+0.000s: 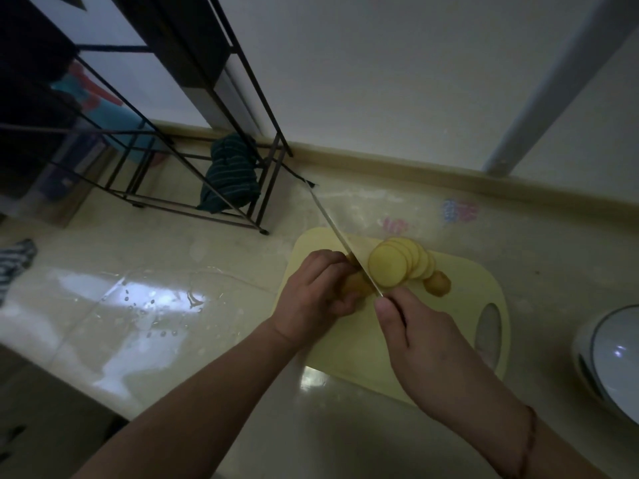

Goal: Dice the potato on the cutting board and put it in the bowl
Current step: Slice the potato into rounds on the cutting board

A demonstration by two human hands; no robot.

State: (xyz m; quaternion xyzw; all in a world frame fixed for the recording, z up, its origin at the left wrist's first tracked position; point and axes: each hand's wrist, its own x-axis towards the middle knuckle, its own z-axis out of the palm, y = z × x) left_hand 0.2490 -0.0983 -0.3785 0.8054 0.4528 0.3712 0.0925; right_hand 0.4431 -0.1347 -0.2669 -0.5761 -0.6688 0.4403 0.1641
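Head view looks down on a pale, glossy worktop (193, 257) in a dim room, with bright patches of reflected light and a scatter of water drops on its left part. A yellow cutting board (460, 285) lies on it right of the middle, with an oval grip hole near its right end. On the board the left hand (313, 295) curls its fingers round the uncut piece of potato (356, 286), most of which is hidden under that hand. The right hand (427, 344) grips the handle of a knife (340, 242); the handle itself is covered by the fingers, and the thin blade runs up and left, its edge down against the potato just beside the left fingertips. Right of the blade a row of round potato slices (397, 262) leans overlapping, and a small end piece (438, 283) with skin lies just beyond them. A white bowl (612, 354) with a dark rim line stands on the worktop well right of the board, cut off by the picture's edge. A thin cord bracelet (529, 440) circles the right wrist.

Behind, a plain pale wall (380, 70) meets the worktop along a raised lip. A dark metal rack (193, 167) stands at the back left, with a dark striped cloth (230, 174) bunched inside its base. Things behind the rack are too dark to make out. Two faint coloured marks near the wall are blurred.
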